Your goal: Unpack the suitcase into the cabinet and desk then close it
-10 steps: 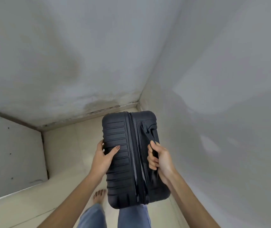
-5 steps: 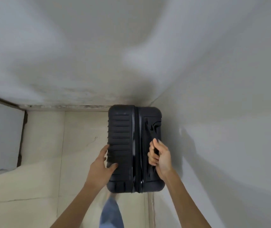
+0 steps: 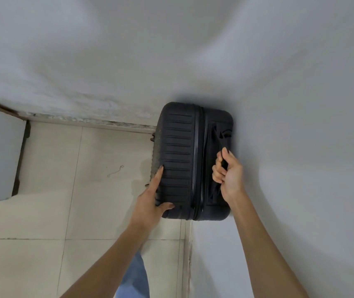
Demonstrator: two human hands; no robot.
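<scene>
At the bottom edge a leg in blue jeans point(image 3: 135, 280) shows between the two bare forearms. The left hand point(image 3: 150, 201) lies spread against the ribbed shell of the black suitcase point(image 3: 178, 155), its fingers straight along the left side and its thumb pressed over the near end. The right hand point(image 3: 228, 175) has its fingers curled round the dark handle point(image 3: 223, 138) on the upper face. The suitcase stands on edge in the corner of the room, its right side touching or just beside the grey side wall point(image 3: 300, 147) and its far end close under the far wall point(image 3: 107, 61). Whether it rests on the cream tiled floor point(image 3: 53, 168) or hangs in the grip cannot be told. Its zip point(image 3: 197, 158) runs shut along the whole visible seam, so the closing step looks done. No clothes or other contents, no cabinet and no table are in view, so whether everything was unpacked cannot be checked. On balance the task seems at or near its end, with only setting the case down in the corner and letting go left. As for writing, no brand or label can be read. A pale curved mark beside the handle may be a logo, but it is too small to make out.
</scene>
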